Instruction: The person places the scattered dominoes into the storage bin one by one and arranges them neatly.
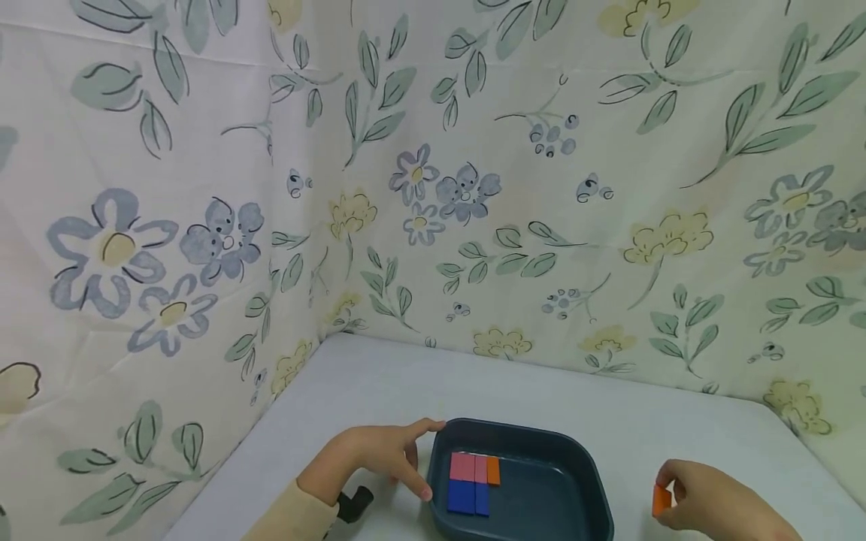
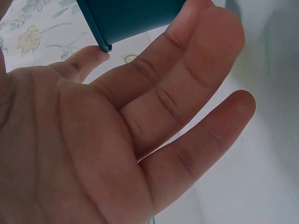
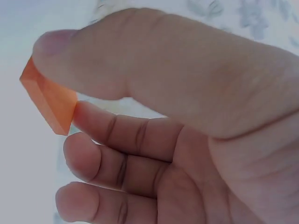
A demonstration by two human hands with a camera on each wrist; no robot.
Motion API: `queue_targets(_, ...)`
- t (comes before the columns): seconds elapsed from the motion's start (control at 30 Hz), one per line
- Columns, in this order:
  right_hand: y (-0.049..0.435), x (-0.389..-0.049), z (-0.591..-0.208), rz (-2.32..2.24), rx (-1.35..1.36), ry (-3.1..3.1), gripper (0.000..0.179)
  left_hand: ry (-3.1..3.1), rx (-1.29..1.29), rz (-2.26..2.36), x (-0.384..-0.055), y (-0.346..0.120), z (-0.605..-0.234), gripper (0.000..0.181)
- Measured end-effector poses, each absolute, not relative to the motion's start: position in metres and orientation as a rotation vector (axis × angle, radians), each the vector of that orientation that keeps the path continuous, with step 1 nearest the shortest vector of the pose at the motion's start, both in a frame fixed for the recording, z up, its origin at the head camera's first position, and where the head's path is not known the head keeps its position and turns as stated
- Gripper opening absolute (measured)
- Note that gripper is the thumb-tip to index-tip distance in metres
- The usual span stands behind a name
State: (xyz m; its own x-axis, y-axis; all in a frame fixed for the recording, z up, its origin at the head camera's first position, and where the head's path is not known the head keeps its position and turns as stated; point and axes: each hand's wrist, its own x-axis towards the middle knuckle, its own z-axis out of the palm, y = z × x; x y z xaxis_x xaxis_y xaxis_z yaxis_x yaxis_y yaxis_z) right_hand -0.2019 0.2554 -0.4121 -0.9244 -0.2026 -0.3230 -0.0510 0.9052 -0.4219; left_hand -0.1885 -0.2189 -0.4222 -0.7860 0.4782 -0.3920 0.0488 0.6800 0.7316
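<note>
A dark blue-grey tray (image 1: 541, 518) stands on the white table. Flat blocks lie together in its left part: pink (image 1: 463, 466) at the back with a small orange block (image 1: 493, 471) beside them, blue (image 1: 462, 497) in front. My left hand (image 1: 386, 453) is at the tray's left side, thumb and index finger spread along its rim. In the left wrist view, fingertips meet the tray wall (image 2: 135, 18) and the other fingers stretch out loosely. To the right of the tray, my right hand (image 1: 710, 496) pinches another orange block (image 3: 53, 100) between thumb and index finger.
The white table (image 1: 406, 376) runs back to a floral curtain (image 1: 514, 188), which also closes off the left side. A black strap piece (image 1: 355, 503) shows at the left wrist, below a cream sleeve (image 1: 294, 518).
</note>
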Motion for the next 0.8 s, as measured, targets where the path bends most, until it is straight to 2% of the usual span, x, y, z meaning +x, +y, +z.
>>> queue_targets(0.43, 0.155, -0.182, -0.375, -0.482, -0.388, 2.792, 0.036, 2.319, 0.392, 0.995, -0.189, -0.217, -0.423, 0.094)
queue_targets(0.8, 0.079, -0.178, -0.401, -0.375, -0.777, 2.789, 0.032, 2.315, 0.413, 0.989, -0.19, -0.217, -0.424, 0.095)
